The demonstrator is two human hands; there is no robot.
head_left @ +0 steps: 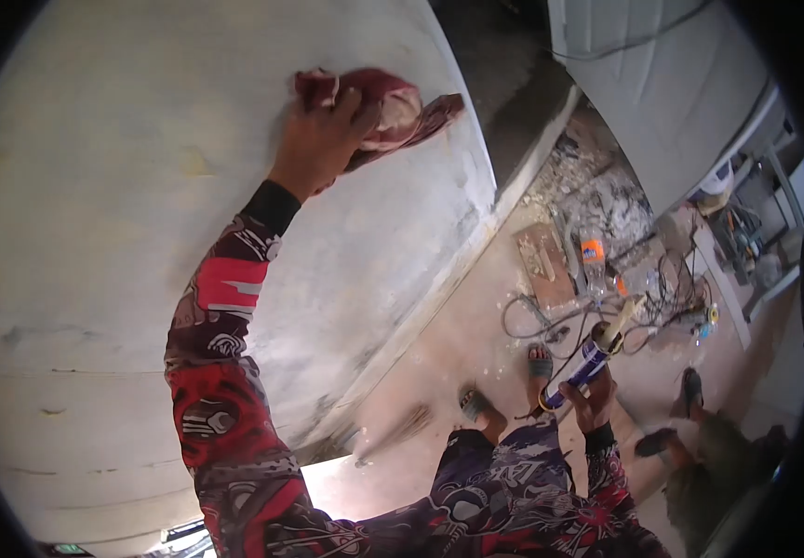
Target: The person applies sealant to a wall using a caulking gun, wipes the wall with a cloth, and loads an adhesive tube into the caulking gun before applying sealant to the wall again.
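Observation:
My left hand is wrapped round a crumpled dark-red cloth and presses it to a large, pale, curved panel. One end of the cloth trails to the right along the surface. Lower right, near my body, my right hand grips a blue-and-white can, tilted. Out of the can's open top sticks a pale, flat-ended tool, perhaps a brush or a stick; its lower end is hidden inside.
Beyond my feet lie an orange-labelled bottle, a wooden board and tangled cables. Rubble is heaped between the panel and another pale curved panel. Another person is at the lower right.

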